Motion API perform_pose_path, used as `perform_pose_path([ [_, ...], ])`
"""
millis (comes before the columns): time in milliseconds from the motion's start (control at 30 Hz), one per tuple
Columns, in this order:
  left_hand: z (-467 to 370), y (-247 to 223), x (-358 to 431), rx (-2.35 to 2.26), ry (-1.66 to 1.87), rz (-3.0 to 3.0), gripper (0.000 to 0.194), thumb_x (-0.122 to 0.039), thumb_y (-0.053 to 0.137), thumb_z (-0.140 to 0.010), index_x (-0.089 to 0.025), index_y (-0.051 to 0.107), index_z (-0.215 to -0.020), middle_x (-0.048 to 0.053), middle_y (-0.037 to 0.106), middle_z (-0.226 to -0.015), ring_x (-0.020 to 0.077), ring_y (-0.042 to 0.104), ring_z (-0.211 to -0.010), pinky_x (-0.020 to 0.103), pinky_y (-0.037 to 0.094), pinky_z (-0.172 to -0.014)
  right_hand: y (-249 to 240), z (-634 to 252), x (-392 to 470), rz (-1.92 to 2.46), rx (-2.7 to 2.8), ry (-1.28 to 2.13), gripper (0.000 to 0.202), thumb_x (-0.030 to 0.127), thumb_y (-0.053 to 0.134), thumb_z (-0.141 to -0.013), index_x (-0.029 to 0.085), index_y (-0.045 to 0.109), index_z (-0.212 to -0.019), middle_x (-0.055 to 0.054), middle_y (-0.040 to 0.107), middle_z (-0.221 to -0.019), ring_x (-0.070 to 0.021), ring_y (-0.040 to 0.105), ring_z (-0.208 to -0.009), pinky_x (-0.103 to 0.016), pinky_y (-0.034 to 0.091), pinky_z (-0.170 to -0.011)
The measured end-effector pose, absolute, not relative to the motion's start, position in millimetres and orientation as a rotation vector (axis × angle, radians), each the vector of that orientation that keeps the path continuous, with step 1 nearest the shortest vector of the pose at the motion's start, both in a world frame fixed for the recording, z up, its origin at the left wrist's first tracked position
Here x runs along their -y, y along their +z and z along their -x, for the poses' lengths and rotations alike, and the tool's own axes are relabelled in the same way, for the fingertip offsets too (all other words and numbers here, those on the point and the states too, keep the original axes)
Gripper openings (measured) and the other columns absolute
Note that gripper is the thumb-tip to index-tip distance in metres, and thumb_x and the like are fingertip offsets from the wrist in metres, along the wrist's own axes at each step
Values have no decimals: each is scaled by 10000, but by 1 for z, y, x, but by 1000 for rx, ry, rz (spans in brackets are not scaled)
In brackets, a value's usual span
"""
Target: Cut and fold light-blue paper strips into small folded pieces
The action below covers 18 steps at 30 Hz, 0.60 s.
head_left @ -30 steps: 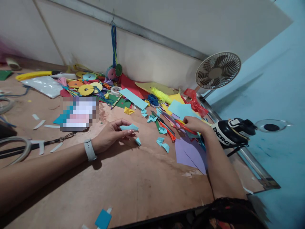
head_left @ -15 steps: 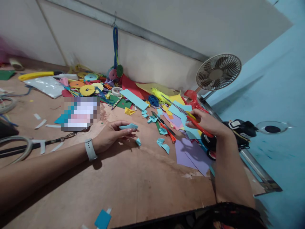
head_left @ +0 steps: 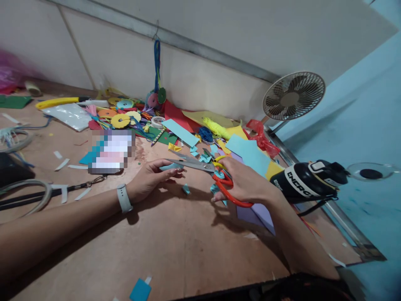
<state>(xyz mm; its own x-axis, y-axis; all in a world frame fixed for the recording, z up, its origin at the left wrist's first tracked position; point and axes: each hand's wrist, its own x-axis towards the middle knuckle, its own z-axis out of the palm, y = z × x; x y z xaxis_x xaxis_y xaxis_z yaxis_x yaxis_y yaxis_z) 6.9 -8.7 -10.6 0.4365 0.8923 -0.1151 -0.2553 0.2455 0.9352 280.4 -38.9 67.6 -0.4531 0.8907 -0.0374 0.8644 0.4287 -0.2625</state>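
Observation:
My left hand [head_left: 153, 179], with a white watch band at the wrist, pinches a folded light-blue paper piece [head_left: 171, 167] above the table. My right hand [head_left: 242, 179] grips the scissors [head_left: 223, 179] by their red and yellow handles. Their blades are parted and point left, reaching the held paper; whether they touch it I cannot tell. Below my left fingertips lies a small light-blue scrap [head_left: 186, 189]. More light-blue scraps [head_left: 205, 158] lie behind the scissors, partly hidden by them.
A black bottle [head_left: 294, 182] lies on its side at the right, near a fan [head_left: 290, 98]. Purple sheets [head_left: 253, 215] rest under my right hand. A blurred phone [head_left: 112, 151], yarn, tape and coloured discs [head_left: 120, 121] spread across the back left.
My right hand has brought the scissors left and down to the paper in my left hand. The bottle shows more fully. My left hand keeps its pinch, and the view has shifted slightly.

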Motion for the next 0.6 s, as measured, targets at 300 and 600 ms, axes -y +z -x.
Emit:
perform_pose_path([
  [300, -5, -11, 8, -718, 891, -1001, 293, -317, 846, -728, -184, 723, -959, 81, 777, -930, 229, 731, -916, 300, 600, -733, 64, -282, 38, 1536, 2614, 340, 755, 725, 753, -612, 175, 522, -1075, -165, 596, -1155, -342, 597, -1056, -445, 513, -859],
  [600, -5, -12, 8, -700, 888, -995, 282, -305, 839, -739, -182, 719, -963, 74, 778, -897, 190, 733, -851, 266, 601, -713, 64, -280, 41, 1462, 2606, 251, 731, 707, 754, -626, 176, 514, -1067, -185, 581, -1206, -372, 558, -1161, -498, 494, -937],
])
